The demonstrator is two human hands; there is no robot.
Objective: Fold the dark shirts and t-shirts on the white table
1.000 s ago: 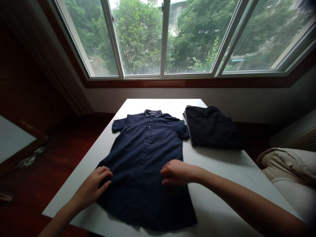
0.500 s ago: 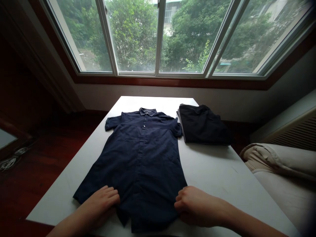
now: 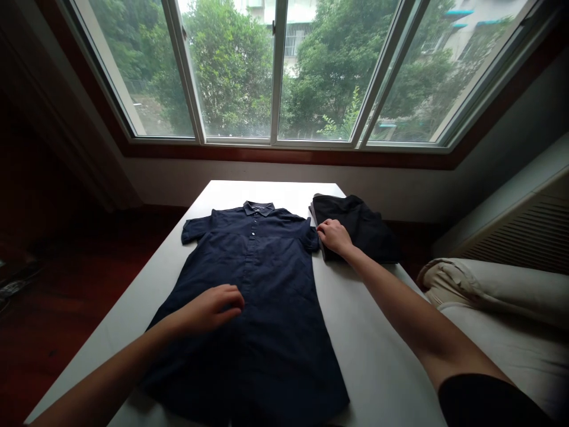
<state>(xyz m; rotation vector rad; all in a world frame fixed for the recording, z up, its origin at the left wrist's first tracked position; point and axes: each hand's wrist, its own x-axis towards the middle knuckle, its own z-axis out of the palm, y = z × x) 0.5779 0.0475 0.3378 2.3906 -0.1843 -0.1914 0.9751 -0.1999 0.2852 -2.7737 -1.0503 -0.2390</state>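
A navy short-sleeved shirt [image 3: 258, 284] lies flat and buttoned, face up, on the white table [image 3: 368, 350]. My left hand [image 3: 213, 307] rests on the shirt's lower front, fingers loosely curled and pressing the cloth. My right hand [image 3: 334, 235] reaches far out to the shirt's right sleeve, beside a folded black garment [image 3: 360, 225]. Its fingers are bent at the sleeve's edge; I cannot make out whether they pinch the cloth.
A wide window [image 3: 275, 71] with green trees behind it runs along the far wall. A beige cushion or sofa arm [image 3: 493, 290] sits at the right of the table. Dark red wooden floor [image 3: 66, 273] lies to the left.
Both hands have left the shirt's bottom hem. The left moved up onto the shirt's front, the right reached far forward to the right sleeve. The view tilted slightly.
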